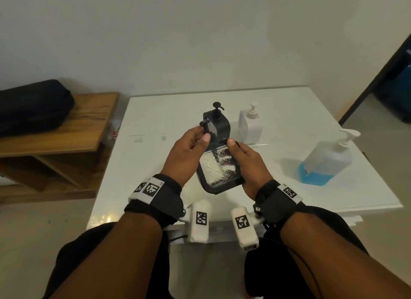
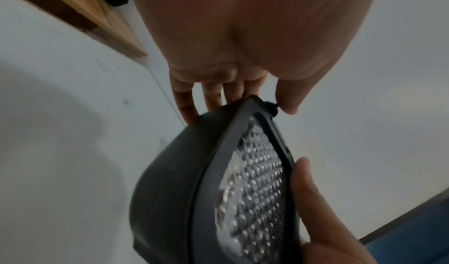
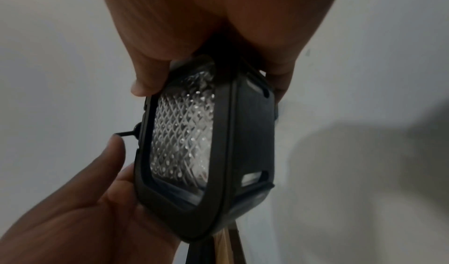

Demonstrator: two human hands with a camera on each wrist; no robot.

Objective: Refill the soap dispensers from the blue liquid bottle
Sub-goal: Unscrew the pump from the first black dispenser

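Note:
I hold a black soap dispenser [image 1: 219, 172] with a textured clear window tilted above the white table [image 1: 153, 120]. My right hand [image 1: 246, 163] grips its body from the right side, thumb on the frame. My left hand [image 1: 191, 147] pinches the small black pump part [image 1: 204, 123] at its upper left end. The window [image 2: 252, 191] and my left hand's fingers [image 2: 211, 99] fill the left wrist view. In the right wrist view the dispenser [image 3: 206, 152] sits under my right hand [image 3: 218, 28]. The clear bottle with blue liquid [image 1: 327, 163] stands apart at the right.
A second black pump dispenser [image 1: 219, 120] and a white pump dispenser [image 1: 250, 125] stand upright just behind my hands. Left of the table is a wooden shelf [image 1: 73, 129] with a black bag [image 1: 33, 105] on it. A dark doorway lies at the far right.

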